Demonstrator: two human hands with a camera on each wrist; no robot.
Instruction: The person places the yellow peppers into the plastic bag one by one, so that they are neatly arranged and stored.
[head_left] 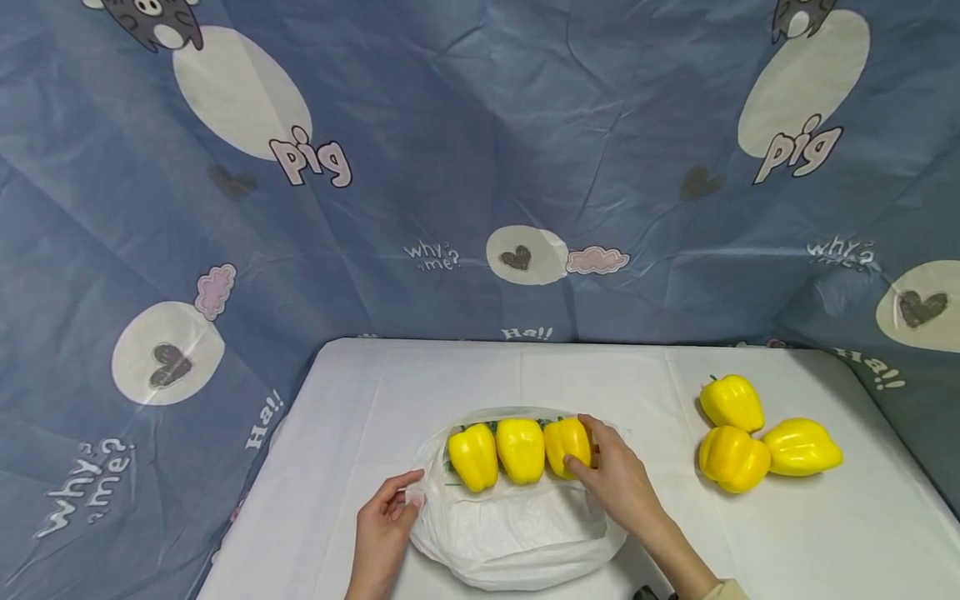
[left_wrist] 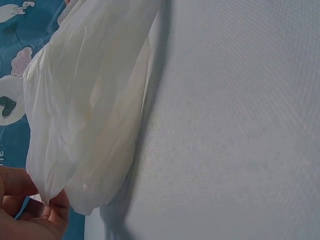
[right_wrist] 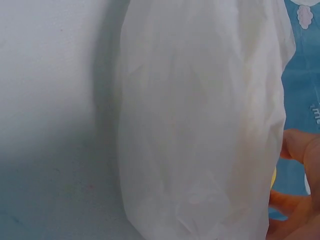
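Observation:
A white plastic bag (head_left: 525, 567) lies open on the table, its rim spread wide. Three yellow bell peppers sit in a row inside it: a left one (head_left: 473, 458), a middle one (head_left: 521, 451) and a right one (head_left: 567, 447). My right hand (head_left: 618, 479) grips the right pepper, thumb in front and fingers behind. With thumb and fingers my left hand (head_left: 386, 521) pinches the bag's left rim. The left wrist view has the left hand (left_wrist: 35, 210) on the bag's edge. In the right wrist view the bag wall (right_wrist: 200, 120) hides most of the pepper.
On the table's right side three more yellow peppers lie grouped: a rear one (head_left: 732, 403), a front one (head_left: 733, 460) and one on its side (head_left: 804, 447). A white cloth covers the table (head_left: 360, 392). Blue printed fabric (head_left: 420, 167) hangs behind and at the sides.

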